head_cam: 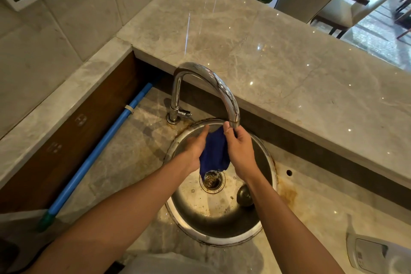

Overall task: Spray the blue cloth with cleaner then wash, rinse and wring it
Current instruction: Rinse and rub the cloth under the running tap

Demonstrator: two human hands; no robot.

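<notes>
The blue cloth hangs bunched between both hands over the round steel sink, just under the spout of the chrome faucet. My left hand presses against its left side with the fingers pointing up. My right hand grips the cloth's right side, fingers curled near the spout tip. The cloth's lower end dangles above the drain. No water stream is plainly visible.
A sink stopper lies in the basin at the right. A blue pipe runs along the left wall. A raised marble ledge stands behind the faucet. A white object lies on the counter at the lower right.
</notes>
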